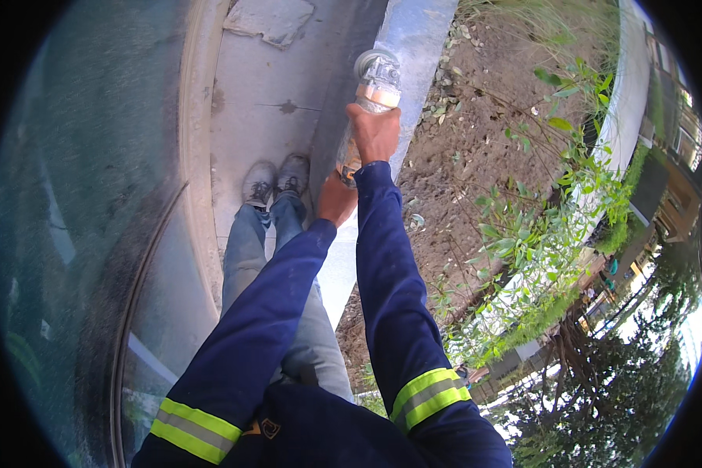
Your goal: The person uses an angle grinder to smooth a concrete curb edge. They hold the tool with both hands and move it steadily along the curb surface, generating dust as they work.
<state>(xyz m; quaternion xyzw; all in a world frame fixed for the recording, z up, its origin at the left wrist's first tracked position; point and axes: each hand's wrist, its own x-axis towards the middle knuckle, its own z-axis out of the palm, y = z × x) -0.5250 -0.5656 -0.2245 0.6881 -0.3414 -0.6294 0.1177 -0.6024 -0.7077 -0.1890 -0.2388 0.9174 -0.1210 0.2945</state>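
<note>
Both my hands grip a dusty angle grinder (379, 95) with an orange band and a silvery head. My right hand (376, 134) wraps round the front of its body, just behind the head. Further back, my left hand (337, 200) is closed round the rear end of the tool. The round disc (376, 59) at the far end lies over the top of a low, pale grey wall (420, 48). From this angle I cannot tell whether the disc touches the surface. Much of the grinder's body is hidden under my hands.
Left of the wall, my shoes stand on a paved walkway (249, 109), with a flat broken slab (270, 19) further ahead. A large glass pane (93, 195) borders the walkway's left. Right of the wall lies a soil bed (483, 132) with leafy plants (515, 234).
</note>
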